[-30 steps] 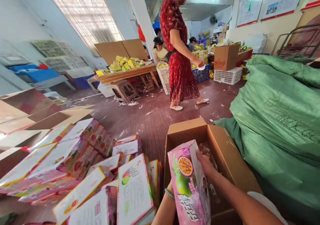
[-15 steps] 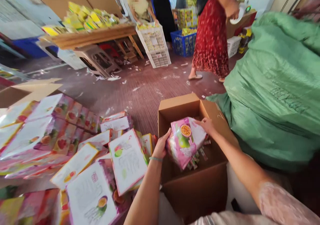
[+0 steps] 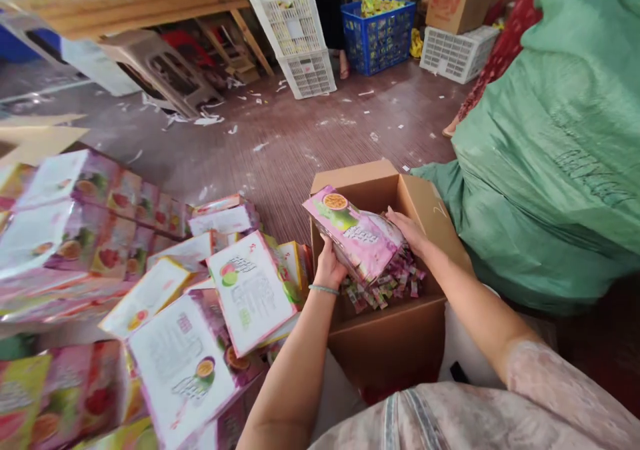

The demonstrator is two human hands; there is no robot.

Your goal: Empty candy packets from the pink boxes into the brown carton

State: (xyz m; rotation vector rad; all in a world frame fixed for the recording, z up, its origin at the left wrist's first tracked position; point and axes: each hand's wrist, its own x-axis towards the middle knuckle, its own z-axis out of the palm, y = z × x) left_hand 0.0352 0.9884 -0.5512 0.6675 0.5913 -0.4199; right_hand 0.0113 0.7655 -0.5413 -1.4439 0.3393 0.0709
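A pink printed carton (image 3: 356, 235) with fruit pictures is tilted over an open cardboard box (image 3: 430, 213) in front of me. My left hand (image 3: 329, 268) grips the carton's lower left edge, a green bracelet on the wrist. My right hand (image 3: 411, 231) is closed on its right side. Several small wrapped sweets (image 3: 387, 287) lie heaped in the cardboard box just under the carton's low end.
Many pink and white printed cartons (image 3: 170, 283) are piled on the left. A big green sack (image 3: 550, 143) fills the right. Farther off stand white crates (image 3: 305, 43), a blue crate (image 3: 379, 33), a wooden table (image 3: 135, 7) and a stool on a littered floor.
The carton has swung from nearly upright to lying tilted over the cardboard box, and sweets now show beneath it. My view has dropped downward; the person in red has left the middle of the frame.
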